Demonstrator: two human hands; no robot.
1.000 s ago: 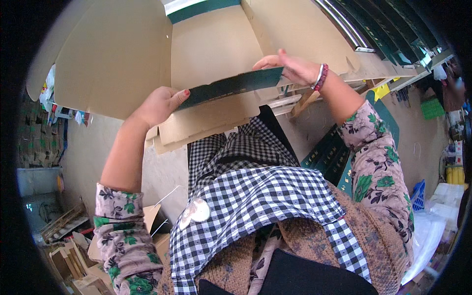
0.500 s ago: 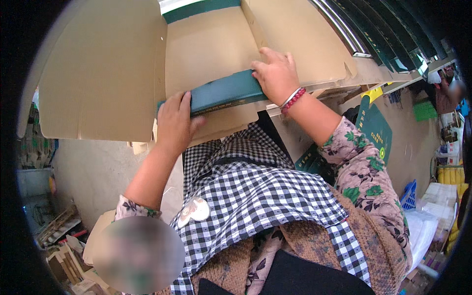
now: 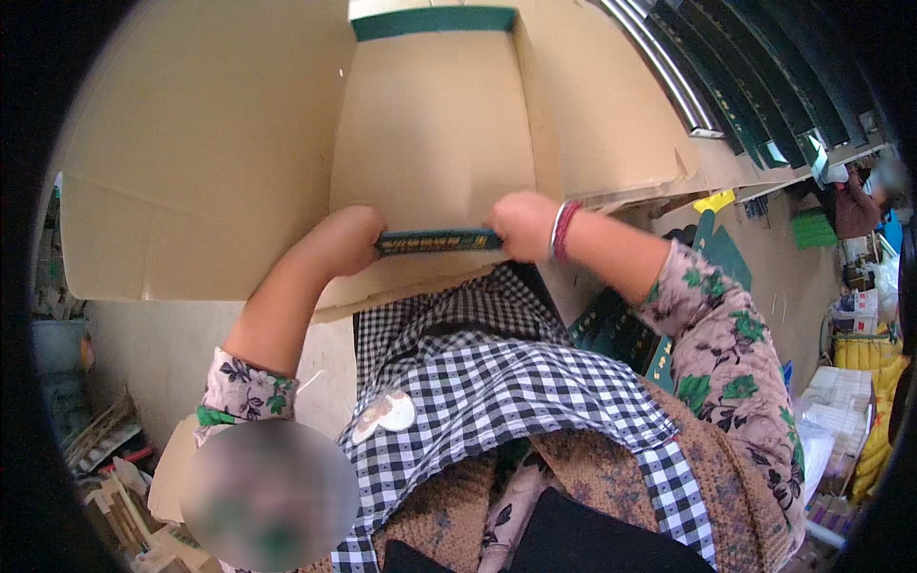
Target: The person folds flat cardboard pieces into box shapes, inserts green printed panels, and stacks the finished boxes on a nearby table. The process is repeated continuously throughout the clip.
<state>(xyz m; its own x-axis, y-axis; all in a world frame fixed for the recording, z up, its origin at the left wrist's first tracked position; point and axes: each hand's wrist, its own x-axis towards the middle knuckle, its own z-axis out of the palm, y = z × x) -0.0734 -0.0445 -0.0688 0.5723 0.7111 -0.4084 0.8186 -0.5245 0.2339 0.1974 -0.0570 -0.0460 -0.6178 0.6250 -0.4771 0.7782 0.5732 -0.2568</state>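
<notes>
In front of me lies a partly folded cardboard box (image 3: 435,134), brown inside, with wide side panels spread out left and right. Its far end wall (image 3: 435,21) stands up with a green face. At the near edge, a narrow green end flap (image 3: 435,243) with gold print stretches between my hands. My left hand (image 3: 349,239) is closed round the flap's left end, its fingertips partly hidden. My right hand (image 3: 525,225), with bracelets at the wrist, is closed on the right end, its fingers curled over the corner.
Several dark green box pieces (image 3: 755,81) stand stacked at the upper right beside metal bars (image 3: 659,62). More green box sheets (image 3: 611,325) lean below the table on the right. A person (image 3: 860,205) is at the far right. Cardboard scraps (image 3: 124,516) lie at lower left.
Both hands have drawn nearer to me, and their fingers have closed on the flap's ends. The flap has turned and shows a narrower green strip. The box has shifted slightly right.
</notes>
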